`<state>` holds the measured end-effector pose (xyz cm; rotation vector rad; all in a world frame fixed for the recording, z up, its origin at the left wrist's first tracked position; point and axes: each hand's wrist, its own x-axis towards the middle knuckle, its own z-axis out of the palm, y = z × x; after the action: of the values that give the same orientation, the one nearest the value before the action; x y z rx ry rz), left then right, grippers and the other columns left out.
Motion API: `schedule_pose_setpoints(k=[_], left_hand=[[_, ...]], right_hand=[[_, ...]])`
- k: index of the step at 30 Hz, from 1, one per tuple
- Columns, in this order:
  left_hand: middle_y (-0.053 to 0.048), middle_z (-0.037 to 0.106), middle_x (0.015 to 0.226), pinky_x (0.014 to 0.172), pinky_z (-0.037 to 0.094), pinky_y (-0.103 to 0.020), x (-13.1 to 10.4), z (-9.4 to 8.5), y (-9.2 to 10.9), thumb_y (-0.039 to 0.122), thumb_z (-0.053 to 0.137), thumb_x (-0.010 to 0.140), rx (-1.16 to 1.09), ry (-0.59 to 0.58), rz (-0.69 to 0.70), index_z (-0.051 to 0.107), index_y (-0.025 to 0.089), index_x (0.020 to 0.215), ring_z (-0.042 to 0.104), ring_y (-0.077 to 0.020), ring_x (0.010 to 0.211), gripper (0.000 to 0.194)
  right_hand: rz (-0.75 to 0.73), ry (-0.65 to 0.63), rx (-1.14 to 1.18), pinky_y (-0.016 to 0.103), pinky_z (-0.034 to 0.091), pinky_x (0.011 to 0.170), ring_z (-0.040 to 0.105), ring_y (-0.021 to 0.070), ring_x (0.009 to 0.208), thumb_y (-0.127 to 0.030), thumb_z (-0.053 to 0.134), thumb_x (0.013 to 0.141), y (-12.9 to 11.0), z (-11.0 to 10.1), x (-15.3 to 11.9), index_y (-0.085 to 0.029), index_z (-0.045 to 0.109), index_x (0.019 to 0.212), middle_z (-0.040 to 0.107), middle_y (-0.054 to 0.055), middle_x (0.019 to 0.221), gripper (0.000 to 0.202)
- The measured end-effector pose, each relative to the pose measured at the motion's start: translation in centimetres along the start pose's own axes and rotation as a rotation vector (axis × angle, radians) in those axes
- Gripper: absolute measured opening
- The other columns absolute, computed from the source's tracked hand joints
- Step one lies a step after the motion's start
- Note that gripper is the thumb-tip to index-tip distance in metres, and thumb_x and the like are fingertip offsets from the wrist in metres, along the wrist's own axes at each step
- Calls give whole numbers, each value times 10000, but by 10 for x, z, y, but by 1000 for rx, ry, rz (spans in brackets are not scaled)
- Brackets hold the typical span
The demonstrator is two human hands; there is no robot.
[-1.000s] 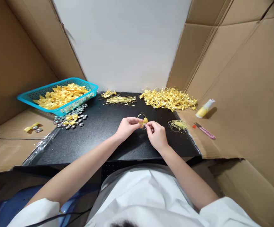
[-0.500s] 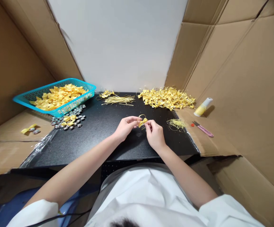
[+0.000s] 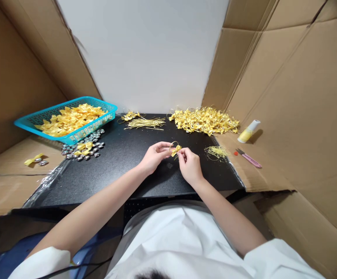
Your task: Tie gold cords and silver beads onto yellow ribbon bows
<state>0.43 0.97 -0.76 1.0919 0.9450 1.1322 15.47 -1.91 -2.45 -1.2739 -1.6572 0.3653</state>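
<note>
A small yellow ribbon bow (image 3: pixel 175 150) with a loop of thin gold cord is held over the black tabletop (image 3: pixel 121 170). My left hand (image 3: pixel 156 155) pinches it from the left, fingertips closed on its edge. From the right, my right hand (image 3: pixel 189 164) grips the bow between thumb and fingers. Parts of the bow are hidden behind the fingertips. Just beyond my hands lies a bundle of gold cords (image 3: pixel 145 123). A heap of finished-looking yellow bows with cord loops (image 3: pixel 206 119) stands behind my right hand.
At the left, a turquoise basket (image 3: pixel 65 139) holds yellow bows. Silver buttons (image 3: pixel 66 150) lie before it, with several bows (image 3: pixel 83 148) among them. Cord trimmings (image 3: pixel 217 152), pink-handled snips (image 3: pixel 251 159) and a roll of yellow thread (image 3: pixel 247 133) lie at the right. Cardboard walls flank the table.
The bow has turned slightly between my fingers, showing more of its front. Both hands stay nearly in place, and the camera view has shifted a little.
</note>
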Motion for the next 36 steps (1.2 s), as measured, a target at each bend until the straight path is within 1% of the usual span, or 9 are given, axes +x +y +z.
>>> schedule_pose_setpoints(k=[10, 13, 16, 19, 23, 26, 33, 35, 36], left_hand=[[-70, 718, 982, 761, 464, -256, 2, -1, -1, 221, 831, 552, -41, -33, -18, 650, 158, 913, 658, -158, 887, 409], [-44, 706, 912, 747, 467, -250, 2, -1, -2, 199, 829, 537, -59, -31, -50, 651, 160, 904, 648, -133, 816, 409], [-21, 680, 806, 715, 470, -254, 2, 0, -1, 227, 822, 542, -46, -42, -62, 650, 157, 853, 633, -121, 728, 363], [-10, 657, 724, 685, 466, -261, 0, 1, 0, 301, 802, 585, 62, -38, 9, 635, 153, 769, 613, -122, 669, 289], [-11, 652, 696, 698, 476, -268, -2, 1, 1, 388, 784, 630, 228, -36, 172, 628, 151, 731, 602, -129, 659, 302], [-17, 661, 714, 694, 483, -270, -1, 1, -1, 423, 773, 641, 260, -55, 199, 642, 149, 754, 606, -135, 663, 324], [-19, 653, 720, 670, 480, -273, 2, -1, -4, 406, 745, 654, 281, -86, 182, 640, 146, 766, 591, -134, 656, 301], [-22, 648, 753, 641, 466, -258, 1, -2, -3, 378, 721, 683, 355, -63, 243, 636, 152, 812, 580, -131, 664, 274], [-24, 644, 777, 624, 454, -248, 0, -2, -2, 357, 711, 696, 425, -38, 307, 634, 157, 835, 570, -128, 670, 256]], right_hand=[[39, 3, 65, 267, 432, 609, 577, 161, 589, -256, 475, 865, -1, 0, 0, -198, 565, 753, 651, 40, 689, 154], [52, -5, 89, 270, 438, 617, 583, 165, 593, -262, 463, 864, 0, 0, 1, -197, 557, 758, 645, 38, 681, 156], [65, -17, 105, 280, 445, 634, 586, 171, 607, -263, 450, 864, 0, 0, 1, -198, 546, 764, 644, 43, 689, 153], [82, -28, 123, 285, 444, 641, 586, 175, 619, -269, 441, 866, -1, 0, 1, -200, 534, 765, 643, 47, 699, 154], [91, -36, 154, 277, 435, 625, 577, 170, 614, -273, 437, 862, -2, 0, 1, -195, 530, 777, 634, 45, 702, 148], [94, -47, 164, 268, 422, 610, 561, 160, 600, -274, 436, 860, -1, 0, 1, -193, 530, 775, 620, 35, 690, 151], [108, -68, 187, 253, 409, 598, 544, 146, 591, -278, 443, 858, 3, 2, 1, -192, 535, 776, 604, 18, 676, 151], [111, -63, 191, 255, 409, 598, 546, 148, 594, -280, 443, 858, 3, 3, 1, -193, 535, 777, 606, 20, 680, 151], [111, -61, 193, 256, 409, 596, 547, 149, 594, -282, 442, 858, 3, 3, 1, -193, 534, 775, 608, 22, 679, 153]])
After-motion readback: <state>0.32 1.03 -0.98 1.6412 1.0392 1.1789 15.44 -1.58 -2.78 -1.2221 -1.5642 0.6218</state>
